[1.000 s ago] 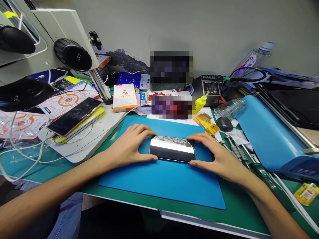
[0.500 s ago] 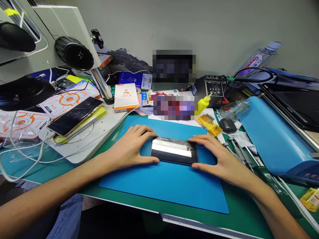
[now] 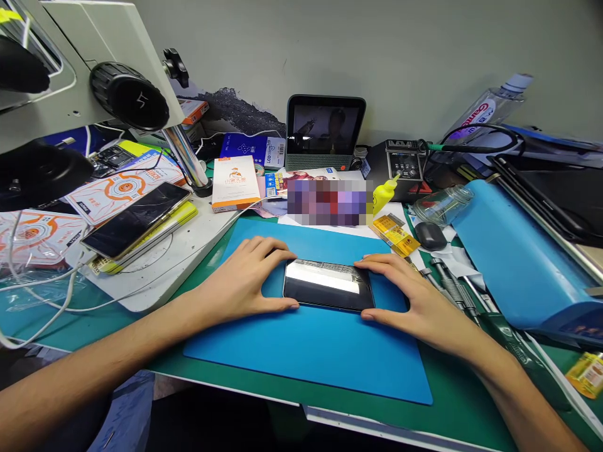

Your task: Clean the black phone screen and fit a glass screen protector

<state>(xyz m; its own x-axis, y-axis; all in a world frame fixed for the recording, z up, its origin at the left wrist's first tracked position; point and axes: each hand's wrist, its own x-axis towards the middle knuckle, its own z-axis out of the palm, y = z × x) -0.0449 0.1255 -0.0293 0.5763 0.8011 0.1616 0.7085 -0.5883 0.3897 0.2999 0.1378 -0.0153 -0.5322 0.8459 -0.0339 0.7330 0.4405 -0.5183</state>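
A black smartphone [image 3: 327,290] lies screen up on the blue mat [image 3: 311,358], its long side running left to right. Light reflects as a white band across its glass. My left hand [image 3: 252,276] grips its left end, thumb at the near corner and fingers at the far one. At the right end, my right hand [image 3: 409,292] does the same, thumb on the near edge and index finger on the far edge. Both palms stand off from the phone, so only the fingertips touch it.
At left, a microscope [image 3: 117,69] rises from a white base [image 3: 155,282] holding another phone [image 3: 136,220]. Behind the mat are a small-screen device [image 3: 325,125], a white-orange box [image 3: 235,182] and a yellow bottle [image 3: 385,193]. Screwdrivers [image 3: 450,282] and a blue case [image 3: 513,270] line the right.
My hands keep the same grip on the phone. The view has shifted slightly, so the microscope and boxes appear a little further left.
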